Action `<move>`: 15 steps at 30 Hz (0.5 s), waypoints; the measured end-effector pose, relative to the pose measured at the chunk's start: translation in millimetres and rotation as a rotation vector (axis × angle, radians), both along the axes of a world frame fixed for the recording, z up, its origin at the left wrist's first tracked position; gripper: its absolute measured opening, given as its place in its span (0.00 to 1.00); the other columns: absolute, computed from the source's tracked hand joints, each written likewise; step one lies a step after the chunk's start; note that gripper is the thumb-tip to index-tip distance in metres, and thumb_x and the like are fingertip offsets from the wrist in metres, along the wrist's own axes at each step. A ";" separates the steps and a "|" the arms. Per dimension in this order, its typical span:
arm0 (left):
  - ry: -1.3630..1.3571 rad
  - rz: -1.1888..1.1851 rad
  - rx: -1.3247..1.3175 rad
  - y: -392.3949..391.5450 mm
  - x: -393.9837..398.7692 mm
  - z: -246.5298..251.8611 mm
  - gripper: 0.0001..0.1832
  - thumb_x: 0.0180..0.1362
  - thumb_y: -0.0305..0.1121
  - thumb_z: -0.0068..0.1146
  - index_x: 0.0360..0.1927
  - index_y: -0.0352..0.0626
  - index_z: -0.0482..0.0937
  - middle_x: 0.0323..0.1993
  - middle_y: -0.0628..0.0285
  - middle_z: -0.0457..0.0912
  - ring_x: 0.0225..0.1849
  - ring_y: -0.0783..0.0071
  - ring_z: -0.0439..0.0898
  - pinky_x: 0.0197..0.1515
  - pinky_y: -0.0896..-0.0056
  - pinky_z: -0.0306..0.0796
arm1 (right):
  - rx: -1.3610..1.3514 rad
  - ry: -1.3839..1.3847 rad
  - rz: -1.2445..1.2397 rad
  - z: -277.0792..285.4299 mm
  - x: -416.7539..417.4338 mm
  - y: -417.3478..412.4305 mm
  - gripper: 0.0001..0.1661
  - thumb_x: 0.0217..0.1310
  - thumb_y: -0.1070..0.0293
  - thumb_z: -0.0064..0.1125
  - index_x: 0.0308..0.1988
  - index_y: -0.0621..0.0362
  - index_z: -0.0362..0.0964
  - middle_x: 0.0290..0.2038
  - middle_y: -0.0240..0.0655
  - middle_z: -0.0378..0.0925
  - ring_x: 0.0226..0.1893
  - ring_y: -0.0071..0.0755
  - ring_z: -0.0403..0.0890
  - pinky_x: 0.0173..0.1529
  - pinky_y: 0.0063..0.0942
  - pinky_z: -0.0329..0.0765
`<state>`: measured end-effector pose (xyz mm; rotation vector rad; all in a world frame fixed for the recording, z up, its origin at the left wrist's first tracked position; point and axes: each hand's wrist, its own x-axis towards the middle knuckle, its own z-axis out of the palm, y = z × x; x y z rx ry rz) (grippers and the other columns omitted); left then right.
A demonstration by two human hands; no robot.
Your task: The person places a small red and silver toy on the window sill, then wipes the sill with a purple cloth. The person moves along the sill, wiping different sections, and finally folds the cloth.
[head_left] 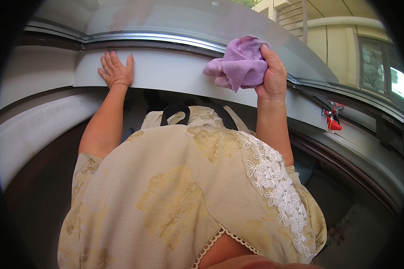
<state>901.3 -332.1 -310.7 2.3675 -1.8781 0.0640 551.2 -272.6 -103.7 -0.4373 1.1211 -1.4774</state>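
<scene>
Flat on the white window sill [168, 69], my left hand [117, 71] rests with its fingers spread, near the dark lower edge of the window frame. My right hand [272, 74] grips a crumpled purple cloth [244, 64], its thumb on top of the fabric. The cloth is held up in front of the window's metal track [161, 37] and the glass pane [188, 16]; whether it touches them I cannot tell. Some fingers of my right hand are hidden behind the cloth.
A small red object [334, 124] with other red parts is at the sill's right end, by the window frame. Beyond the glass stand a pale wall and another window [373, 67]. A white ledge [43, 116] curves along the left.
</scene>
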 end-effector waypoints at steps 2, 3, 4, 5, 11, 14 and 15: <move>0.013 -0.002 -0.008 0.0 -0.6 1.1 0.40 0.55 0.62 0.36 0.64 0.45 0.52 0.68 0.59 0.46 0.70 0.63 0.39 0.66 0.47 0.30 | 0.064 0.012 -0.025 -13.7 -1.9 0.4 0.12 0.60 0.69 0.49 0.38 0.68 0.71 0.36 0.41 0.77 0.35 0.33 0.78 0.41 0.29 0.77; 0.011 -0.003 -0.004 0.3 -1.2 2.5 0.40 0.55 0.62 0.36 0.64 0.45 0.52 0.68 0.59 0.46 0.70 0.63 0.39 0.66 0.47 0.30 | 0.097 0.016 -0.037 -27.1 -4.7 0.8 0.12 0.60 0.69 0.50 0.38 0.68 0.72 0.36 0.41 0.77 0.35 0.33 0.79 0.40 0.29 0.77; 0.011 -0.005 0.002 0.0 -2.2 3.9 0.40 0.55 0.62 0.36 0.64 0.45 0.52 0.68 0.59 0.46 0.70 0.63 0.39 0.66 0.47 0.30 | 0.150 -0.034 -0.053 -39.6 -5.1 -2.0 0.12 0.60 0.69 0.50 0.39 0.68 0.71 0.35 0.41 0.77 0.35 0.33 0.79 0.40 0.29 0.77; 0.011 -0.008 0.007 -0.5 -2.8 4.7 0.40 0.55 0.62 0.36 0.64 0.46 0.52 0.68 0.59 0.47 0.70 0.63 0.39 0.66 0.47 0.30 | 0.140 -0.030 -0.063 -43.2 -8.4 0.4 0.13 0.60 0.69 0.50 0.38 0.68 0.71 0.35 0.41 0.77 0.35 0.33 0.79 0.40 0.29 0.77; -0.036 0.019 0.034 0.9 0.4 -0.2 0.40 0.55 0.62 0.36 0.64 0.46 0.52 0.68 0.60 0.46 0.70 0.64 0.38 0.66 0.48 0.30 | 0.033 -0.017 -0.002 -7.9 3.1 -6.2 0.13 0.60 0.70 0.49 0.39 0.70 0.71 0.36 0.42 0.77 0.35 0.34 0.79 0.41 0.30 0.77; -0.002 0.007 0.026 0.3 -2.1 4.4 0.40 0.55 0.62 0.36 0.64 0.46 0.52 0.68 0.60 0.46 0.70 0.64 0.38 0.66 0.48 0.30 | 0.143 0.104 -0.022 -31.3 0.8 -4.6 0.14 0.61 0.68 0.46 0.41 0.68 0.71 0.38 0.42 0.76 0.38 0.35 0.78 0.45 0.32 0.75; 0.003 0.006 0.021 0.0 -1.9 3.7 0.40 0.55 0.63 0.36 0.65 0.46 0.52 0.68 0.60 0.46 0.70 0.64 0.38 0.66 0.48 0.30 | 0.151 0.077 -0.034 -37.6 0.1 -3.7 0.14 0.61 0.68 0.46 0.41 0.68 0.71 0.38 0.42 0.76 0.38 0.35 0.78 0.44 0.32 0.76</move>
